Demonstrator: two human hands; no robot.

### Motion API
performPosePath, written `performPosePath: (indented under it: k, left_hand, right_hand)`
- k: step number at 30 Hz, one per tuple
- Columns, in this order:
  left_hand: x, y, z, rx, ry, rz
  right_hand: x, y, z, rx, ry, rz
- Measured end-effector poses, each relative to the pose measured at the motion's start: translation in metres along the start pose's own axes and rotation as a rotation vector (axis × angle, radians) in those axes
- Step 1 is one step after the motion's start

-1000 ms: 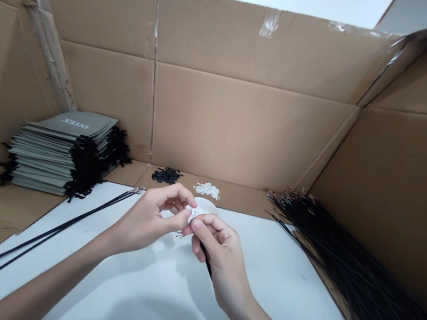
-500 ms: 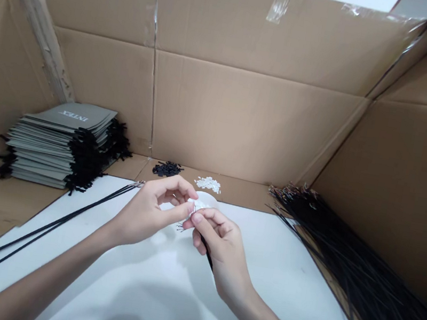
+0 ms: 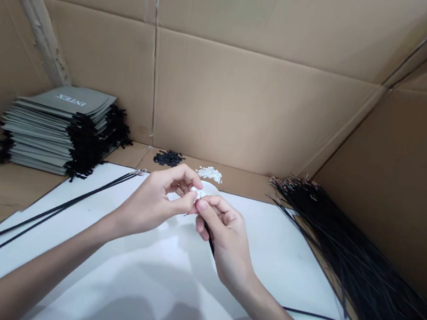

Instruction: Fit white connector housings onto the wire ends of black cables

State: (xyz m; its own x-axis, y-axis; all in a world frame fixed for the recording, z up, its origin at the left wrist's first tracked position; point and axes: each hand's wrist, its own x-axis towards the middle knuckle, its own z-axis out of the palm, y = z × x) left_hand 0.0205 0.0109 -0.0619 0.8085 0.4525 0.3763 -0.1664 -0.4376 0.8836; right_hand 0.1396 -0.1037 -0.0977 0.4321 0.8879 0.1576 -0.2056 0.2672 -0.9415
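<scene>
Between the thumb and fingers of my right hand (image 3: 227,238) is the end of a black cable (image 3: 211,246), which runs down under the palm. My left hand (image 3: 152,199) meets it fingertip to fingertip, its thumb and fingers pinched together at the cable's end. What the left fingers pinch is too small and covered to make out; a wire tip pokes out below them. Just behind the fingertips shows a round white dish (image 3: 211,187) holding small white pieces.
Behind my hands lie piles of short black tubes (image 3: 168,158) and small white pieces (image 3: 210,173). A stack of grey sheets (image 3: 39,132) stands left, near loose black cables (image 3: 64,206). A large bundle of black cables (image 3: 349,246) lies right. Cardboard walls (image 3: 255,102) surround the white table (image 3: 285,269).
My view has tipped down slightly, so everything sits higher. The fingertips of both hands have come closer together, and the thin wires that fanned out below them are now mostly hidden.
</scene>
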Motion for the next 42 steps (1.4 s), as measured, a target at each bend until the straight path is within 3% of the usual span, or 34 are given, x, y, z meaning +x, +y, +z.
performPosePath:
  k: [13,24,42]
  left_hand:
    - [0.007,-0.004,-0.012,-0.064,-0.014,-0.001]
    - [0.011,-0.009,-0.010,-0.124,0.014,-0.016]
    - [0.011,-0.012,-0.014,0.035,0.009,0.029]
  right_hand:
    - [-0.004,-0.003,-0.002,-0.008,0.068,-0.025]
    - [-0.004,0.000,-0.001,-0.044,0.093,-0.001]
    - [-0.002,0.000,-0.001,-0.042,0.078,-0.009]
